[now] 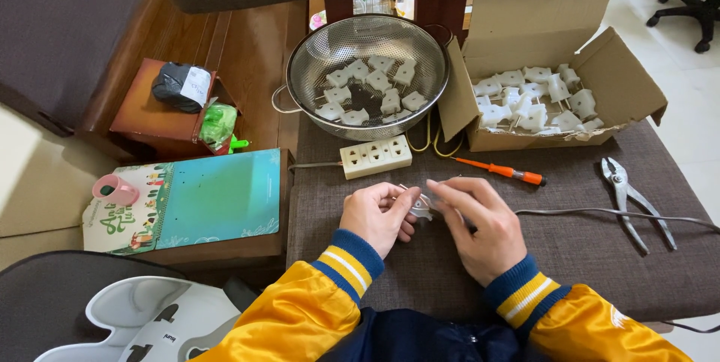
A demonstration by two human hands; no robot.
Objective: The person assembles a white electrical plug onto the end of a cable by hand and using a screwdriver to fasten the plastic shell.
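Observation:
My left hand (377, 214) and my right hand (480, 223) meet over a brown cloth-covered surface (585, 249), both pinching a small white plug part (424, 207) with thin metal prongs. A grey cable (622, 213) runs from this part off to the right. Just beyond my hands lie a cream power strip (376, 156) and an orange-handled screwdriver (501, 171). Yellow sleeves with blue striped cuffs cover both wrists.
A metal colander (304, 69) and an open cardboard box (630, 81) each hold several white plug parts. Steel pliers (630, 197) lie at right. To the left are a teal board (217, 197), a pink tape roll (115, 190) and a red-brown box (150, 118).

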